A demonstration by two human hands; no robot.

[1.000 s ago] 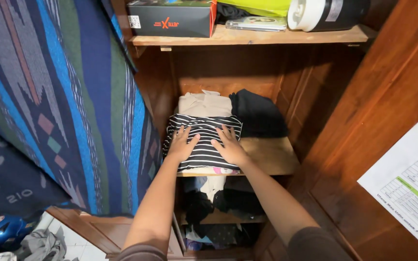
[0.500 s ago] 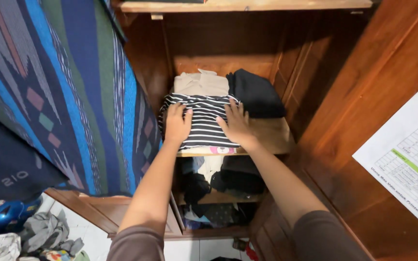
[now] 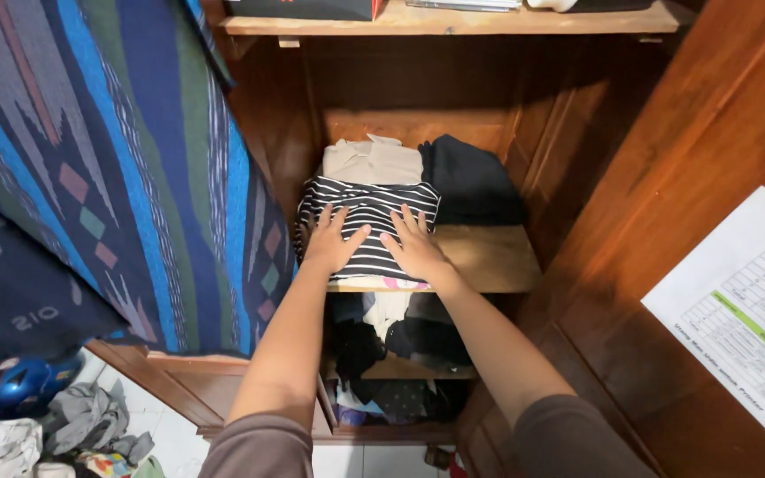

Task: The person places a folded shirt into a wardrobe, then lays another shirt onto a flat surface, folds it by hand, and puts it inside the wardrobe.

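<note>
A folded black-and-white striped garment (image 3: 367, 205) lies on the middle wooden shelf (image 3: 489, 261) of a wardrobe, on top of a pale pink piece. My left hand (image 3: 333, 241) presses flat on its left half, fingers spread. On its right half rests my right hand (image 3: 413, 246), also flat with fingers apart. Behind the striped garment sits a folded beige garment (image 3: 372, 161), and a folded black garment (image 3: 469, 181) lies to the right of it.
A blue patterned cloth (image 3: 108, 168) hangs over the open door at left. A lower shelf holds jumbled dark and white clothes (image 3: 391, 332). A printed sheet (image 3: 741, 314) is stuck on the right door. Clothes and a blue helmet (image 3: 24, 385) lie on the floor at left.
Both hands slid slightly toward the front of the striped garment and closer together. The view tilted, so the top shelf's edge shows again.
</note>
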